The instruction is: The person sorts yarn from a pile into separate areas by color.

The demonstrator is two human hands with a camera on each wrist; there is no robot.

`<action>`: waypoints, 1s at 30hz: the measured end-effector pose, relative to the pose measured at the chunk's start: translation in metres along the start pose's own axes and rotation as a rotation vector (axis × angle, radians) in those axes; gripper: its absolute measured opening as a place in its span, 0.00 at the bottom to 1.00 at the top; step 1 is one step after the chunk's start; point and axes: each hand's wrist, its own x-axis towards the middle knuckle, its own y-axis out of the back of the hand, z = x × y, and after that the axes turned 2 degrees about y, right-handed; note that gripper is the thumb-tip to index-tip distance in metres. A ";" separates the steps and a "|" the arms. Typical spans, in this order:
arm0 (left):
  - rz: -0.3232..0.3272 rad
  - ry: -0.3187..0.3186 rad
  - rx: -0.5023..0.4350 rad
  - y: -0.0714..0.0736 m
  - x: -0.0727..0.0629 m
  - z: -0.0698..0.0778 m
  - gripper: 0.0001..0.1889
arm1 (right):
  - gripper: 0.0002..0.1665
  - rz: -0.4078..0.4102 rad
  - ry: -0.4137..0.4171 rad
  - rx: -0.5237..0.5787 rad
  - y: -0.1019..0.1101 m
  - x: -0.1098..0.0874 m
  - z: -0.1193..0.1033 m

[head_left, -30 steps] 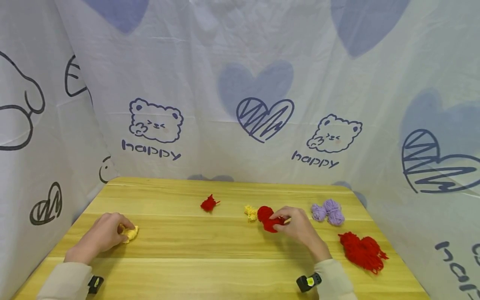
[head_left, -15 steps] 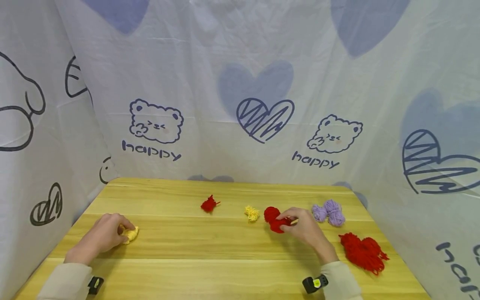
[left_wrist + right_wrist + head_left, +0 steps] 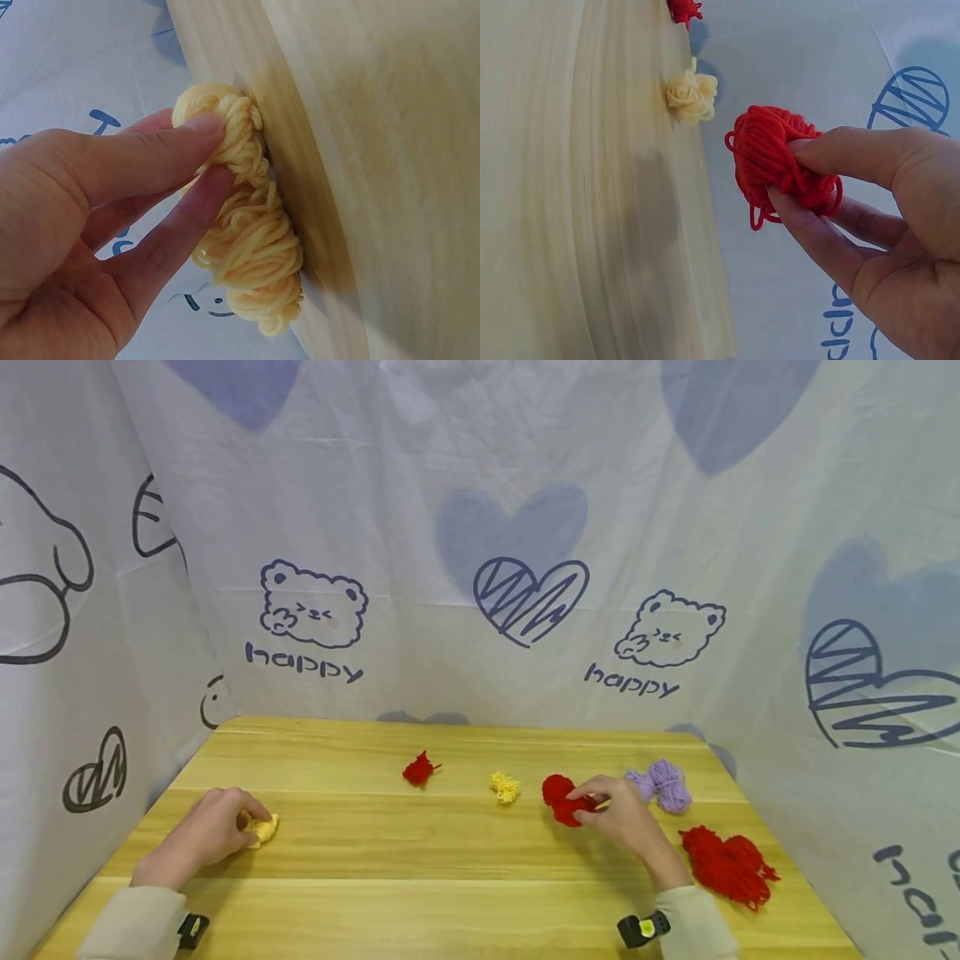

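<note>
At the table's left side my left hand (image 3: pixel 204 832) pinches the end of a pale yellow yarn bundle (image 3: pixel 251 244) between thumb and fingers. The bundle is long and lumpy, lying on or close to the tabletop. My right hand (image 3: pixel 628 814) grips a red yarn ball (image 3: pixel 761 154) with thumb and fingertips; its loose loops hang out below. The red ball appears raised off the wood in the right wrist view. A small yellow yarn clump (image 3: pixel 505 787) lies to its left on the table. Lilac yarn balls (image 3: pixel 667 787) sit just beyond the right hand, partly covered by it.
A large red yarn heap (image 3: pixel 727 864) lies near the table's right edge, beside the right forearm. Farther back, left of centre, is a small red yarn clump (image 3: pixel 419 769). Printed white cloth (image 3: pixel 420 635) surrounds the wooden table (image 3: pixel 390 893) at back and sides.
My right hand has moved rightward with the red yarn ball, away from the small yellow clump and toward the lilac balls. The left hand stays in place on the yellow bundle.
</note>
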 end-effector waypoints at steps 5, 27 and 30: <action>-0.002 0.009 -0.003 -0.001 0.000 0.000 0.14 | 0.12 0.010 0.004 0.000 0.004 -0.004 0.005; 0.009 -0.005 0.004 -0.001 -0.001 -0.001 0.15 | 0.13 0.037 -0.039 -0.045 0.026 -0.019 0.017; 0.014 -0.011 0.007 -0.002 -0.001 -0.001 0.15 | 0.14 0.035 -0.065 -0.044 0.029 -0.021 0.019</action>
